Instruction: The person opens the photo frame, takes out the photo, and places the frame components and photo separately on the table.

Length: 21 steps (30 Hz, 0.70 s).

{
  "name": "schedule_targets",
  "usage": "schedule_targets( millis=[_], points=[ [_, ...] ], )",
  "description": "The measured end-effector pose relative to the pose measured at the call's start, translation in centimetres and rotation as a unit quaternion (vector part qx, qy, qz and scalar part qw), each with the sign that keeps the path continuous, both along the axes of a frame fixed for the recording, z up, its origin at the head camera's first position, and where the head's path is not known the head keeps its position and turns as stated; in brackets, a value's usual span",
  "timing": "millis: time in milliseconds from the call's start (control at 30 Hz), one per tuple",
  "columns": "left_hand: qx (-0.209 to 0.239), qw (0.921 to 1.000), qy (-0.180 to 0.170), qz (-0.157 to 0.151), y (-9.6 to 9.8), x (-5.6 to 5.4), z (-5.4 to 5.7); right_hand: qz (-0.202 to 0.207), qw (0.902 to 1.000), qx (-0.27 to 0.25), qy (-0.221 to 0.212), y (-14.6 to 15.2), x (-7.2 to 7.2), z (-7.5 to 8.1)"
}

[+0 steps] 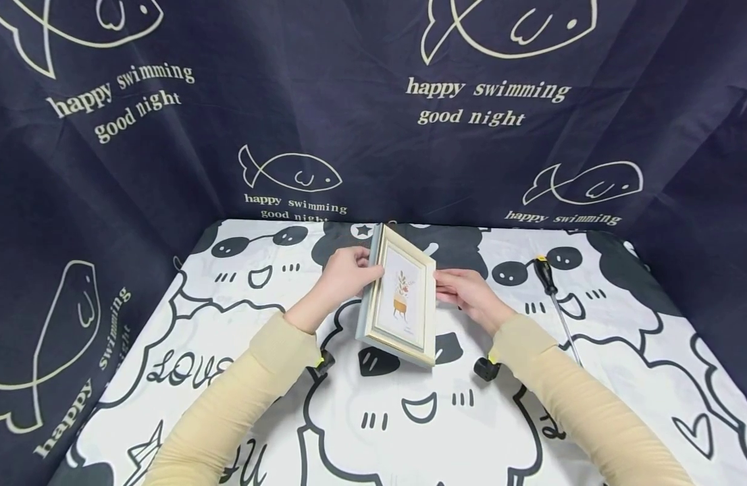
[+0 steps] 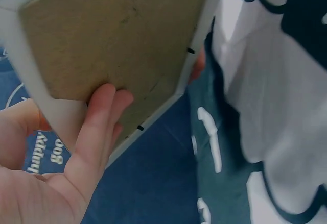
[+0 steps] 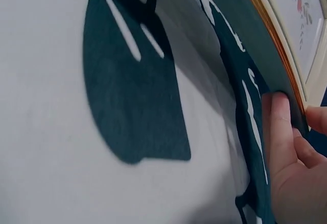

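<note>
A cream picture frame (image 1: 378,317) with a plant picture stands tilted between both hands in the head view. My left hand (image 1: 347,271) grips its left side, the thumb at the front edge. In the left wrist view the fingers (image 2: 97,117) lie against the brown backing board (image 2: 112,40), which has small black tabs along its edge. My right hand (image 1: 467,291) pinches the opposite side edge. The right wrist view shows that hand (image 3: 296,168) with fingertips on the frame's grey-green side (image 3: 245,25) and the thumb at the front.
A screwdriver (image 1: 545,275) with a black and yellow handle lies to the right, its shaft partly behind the right sleeve (image 1: 568,391). The cartoon-printed white cloth (image 1: 215,337) covers the table. A dark curtain with fish prints (image 1: 373,121) hangs behind.
</note>
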State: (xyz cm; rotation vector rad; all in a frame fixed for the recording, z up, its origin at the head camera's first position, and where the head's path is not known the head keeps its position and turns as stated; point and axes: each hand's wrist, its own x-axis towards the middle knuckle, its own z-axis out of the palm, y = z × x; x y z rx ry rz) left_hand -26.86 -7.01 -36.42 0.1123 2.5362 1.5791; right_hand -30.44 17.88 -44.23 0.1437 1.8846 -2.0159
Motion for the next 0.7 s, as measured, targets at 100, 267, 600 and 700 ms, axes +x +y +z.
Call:
schedule_targets(
  millis=[100,267,600,700],
  points=[
    [0.014,0.9997,-0.022,0.000,0.1,-0.1,-0.8,-0.002,0.9998,0.019,0.008,0.5,0.0,-0.2],
    [0.032,0.9985,-0.044,0.003,0.3,-0.1,-1.9,-0.001,0.9988,0.048,0.011,1.0,0.1,-0.3],
    [0.072,0.9940,-0.082,-0.004,0.9,-0.2,-3.9,0.008,0.9960,0.089,0.003,1.9,0.1,-0.4],
    [0.081,0.9919,-0.098,-0.001,1.0,-0.4,-4.3,0.017,0.9937,0.110,0.007,2.2,0.1,-0.5]
  ],
)
